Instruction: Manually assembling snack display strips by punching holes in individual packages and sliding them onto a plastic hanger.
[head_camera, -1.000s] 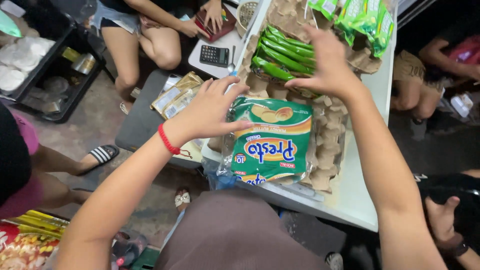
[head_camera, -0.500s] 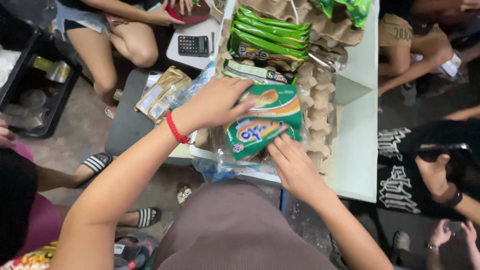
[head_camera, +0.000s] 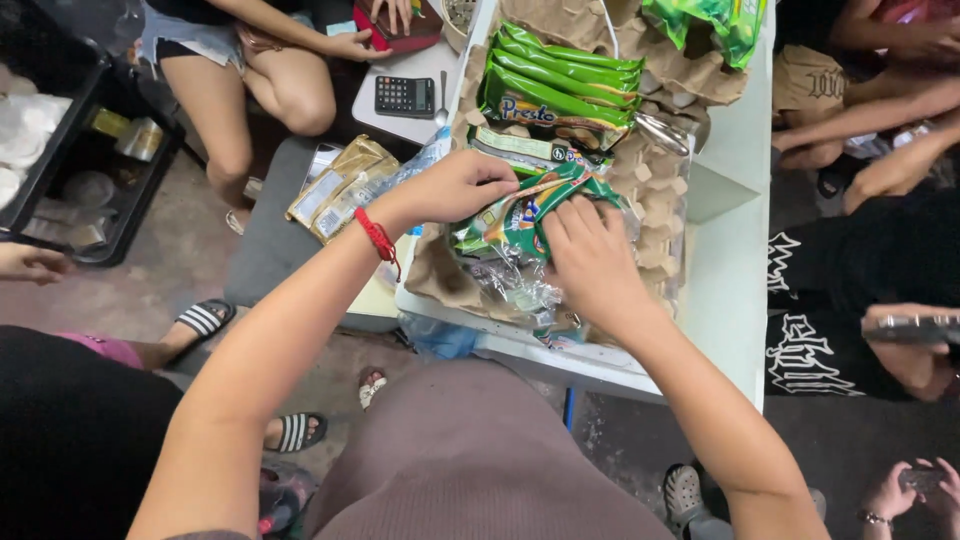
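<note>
Both my hands grip one green and orange snack packet (head_camera: 520, 215) over a cardboard egg tray (head_camera: 445, 275) on a pale table (head_camera: 730, 290). My left hand (head_camera: 455, 185), with a red string on its wrist, holds the packet's left top edge. My right hand (head_camera: 590, 255) presses on its right side, pushing it into a clear plastic bag (head_camera: 515, 290). Just beyond lies a stack of green snack packets (head_camera: 555, 90) on the tray.
More green packets (head_camera: 710, 15) lie at the table's far end. A calculator (head_camera: 403, 95) and a spoon rest on a small white surface at left. Gold packets (head_camera: 335, 185) lie on a grey seat. Other people sit all around; a black crate (head_camera: 70, 150) stands at left.
My right hand came back from the far packet stack to the packet. The packet has been crumpled and tipped from flat into the clear bag. The view shifted.
</note>
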